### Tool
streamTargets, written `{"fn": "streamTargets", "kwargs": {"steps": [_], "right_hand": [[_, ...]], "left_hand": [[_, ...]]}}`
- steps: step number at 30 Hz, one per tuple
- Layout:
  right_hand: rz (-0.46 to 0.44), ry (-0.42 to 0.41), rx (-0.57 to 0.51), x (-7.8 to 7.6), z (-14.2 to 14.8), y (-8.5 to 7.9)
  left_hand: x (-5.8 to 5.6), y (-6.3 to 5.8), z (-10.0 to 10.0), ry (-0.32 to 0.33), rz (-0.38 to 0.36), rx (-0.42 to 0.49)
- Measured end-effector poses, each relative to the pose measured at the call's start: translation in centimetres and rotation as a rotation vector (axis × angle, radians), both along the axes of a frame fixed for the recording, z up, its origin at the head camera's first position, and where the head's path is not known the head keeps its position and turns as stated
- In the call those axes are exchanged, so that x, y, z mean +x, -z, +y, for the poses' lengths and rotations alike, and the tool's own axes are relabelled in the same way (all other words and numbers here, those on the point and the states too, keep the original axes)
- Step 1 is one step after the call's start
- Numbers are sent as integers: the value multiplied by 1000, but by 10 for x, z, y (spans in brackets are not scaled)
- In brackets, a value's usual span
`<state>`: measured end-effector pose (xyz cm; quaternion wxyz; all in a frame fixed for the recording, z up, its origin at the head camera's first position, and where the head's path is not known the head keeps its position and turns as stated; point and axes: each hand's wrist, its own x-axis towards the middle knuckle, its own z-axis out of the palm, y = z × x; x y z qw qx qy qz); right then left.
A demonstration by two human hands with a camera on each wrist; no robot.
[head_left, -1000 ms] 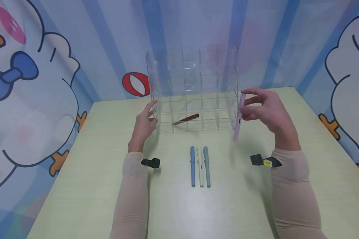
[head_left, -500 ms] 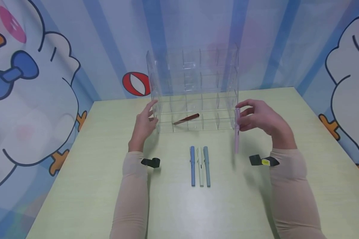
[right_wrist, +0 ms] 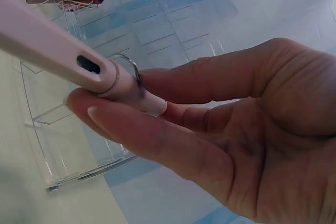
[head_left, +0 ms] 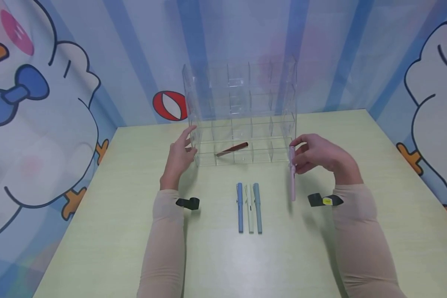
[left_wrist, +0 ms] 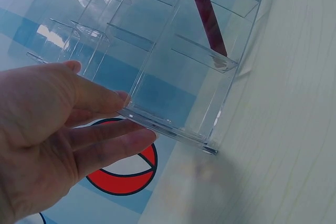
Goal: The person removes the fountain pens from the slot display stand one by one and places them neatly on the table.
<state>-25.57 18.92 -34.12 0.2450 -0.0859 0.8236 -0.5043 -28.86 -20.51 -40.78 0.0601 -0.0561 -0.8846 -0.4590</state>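
My right hand (head_left: 314, 154) pinches a pale pink pen (head_left: 292, 178) by its upper, capped end, thumb on one side and fingers on the other. The pen stands nearly upright in front of the right side of a clear acrylic rack (head_left: 242, 122). At the rack's left side, my left hand (left_wrist: 58, 124) grips the edge of the panel between thumb and fingers. A dark red pen (head_left: 232, 149) lies slanted across the rack's bottom front row. In the right wrist view the pink pen's clip (right_wrist: 127, 62) and small dark window (right_wrist: 88, 64) show close up.
On the table (head_left: 216, 256), in front of the rack, a blue pen (head_left: 240, 207), a pale green pen (head_left: 250, 209) and a grey-blue pen (head_left: 258, 208) lie side by side. A striped cartoon backdrop (head_left: 134, 54) hangs directly behind the rack.
My right hand has moved down and slightly left, towards me, with the pink pen, which has turned more upright. The left hand, the rack and the other pens have stayed put.
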Motion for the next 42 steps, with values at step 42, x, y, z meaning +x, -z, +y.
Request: {"fn": "streamTargets", "kwargs": {"steps": [42], "right_hand": [[-129, -124, 62, -10, -41, 41]], "left_hand": [[2, -2, 1, -4, 0, -4]]}}
